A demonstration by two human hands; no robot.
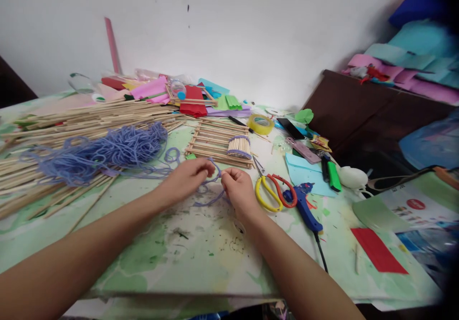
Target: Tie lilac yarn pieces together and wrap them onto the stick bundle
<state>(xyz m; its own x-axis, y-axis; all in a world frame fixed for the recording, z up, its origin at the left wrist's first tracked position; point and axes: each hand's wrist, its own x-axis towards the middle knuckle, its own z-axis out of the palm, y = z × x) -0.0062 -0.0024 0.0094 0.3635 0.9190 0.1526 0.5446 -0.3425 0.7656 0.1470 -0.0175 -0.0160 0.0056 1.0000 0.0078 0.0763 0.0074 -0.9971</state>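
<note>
A blue-violet yarn strand [217, 168] is held L of the scissors [264, 173]: pinched in closed fingertips of the R hand [238, 188], apparently gripped by curled fingers of the L hand [188, 176], farther L. Yarn tangle [129, 145] is seen well L of scissors, on wooden sticks [89, 112]. Strand could be snagged or knotted if pulled, b/c coils are loose; stick frame [215, 156], behind-L of scissors, could be nudged by knuckles.
</note>
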